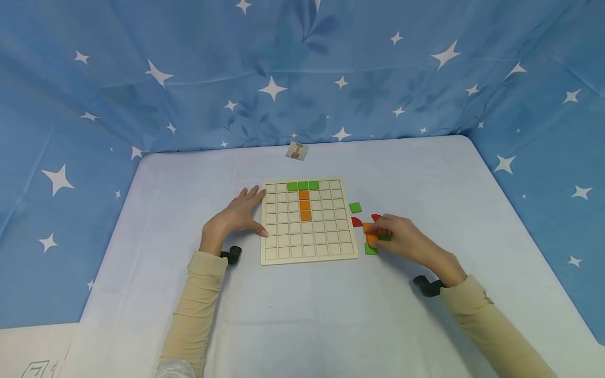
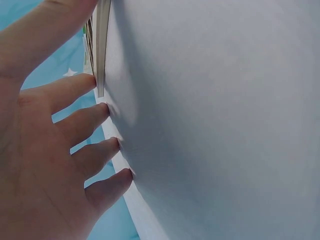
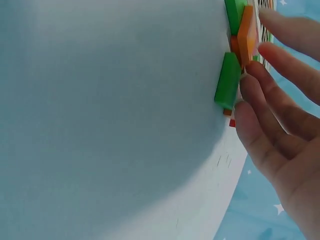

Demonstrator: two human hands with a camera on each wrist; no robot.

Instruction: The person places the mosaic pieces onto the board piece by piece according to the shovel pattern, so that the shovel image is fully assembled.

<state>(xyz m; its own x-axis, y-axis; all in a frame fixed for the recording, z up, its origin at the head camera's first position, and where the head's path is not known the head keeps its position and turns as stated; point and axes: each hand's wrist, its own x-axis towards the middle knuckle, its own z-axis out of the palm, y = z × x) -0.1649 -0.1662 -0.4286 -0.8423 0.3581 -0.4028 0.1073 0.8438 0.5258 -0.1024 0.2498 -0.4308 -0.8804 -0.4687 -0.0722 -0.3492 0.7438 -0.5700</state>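
A pale wooden grid board (image 1: 283, 244) lies on the table, with green square tiles (image 1: 303, 186) in its top row and a column of orange square tiles (image 1: 304, 205) beneath them. My left hand (image 1: 236, 212) rests at the board's left edge with fingers spread; in the left wrist view its fingertips (image 2: 102, 109) touch the table beside the board. Right of the board, my right hand (image 1: 402, 239) pinches an orange square tile (image 1: 372, 239) between thumb and index finger, over a small pile. In the right wrist view that tile (image 3: 245, 35) sits tilted against green tiles (image 3: 228, 82).
Red quarter-round pieces (image 1: 356, 222) and a loose green tile (image 1: 355, 207) lie beside the board's right edge. A small pattern card (image 1: 296, 150) lies near the table's back edge. Blue star-printed cloth (image 1: 293, 68) hangs behind and at the sides.
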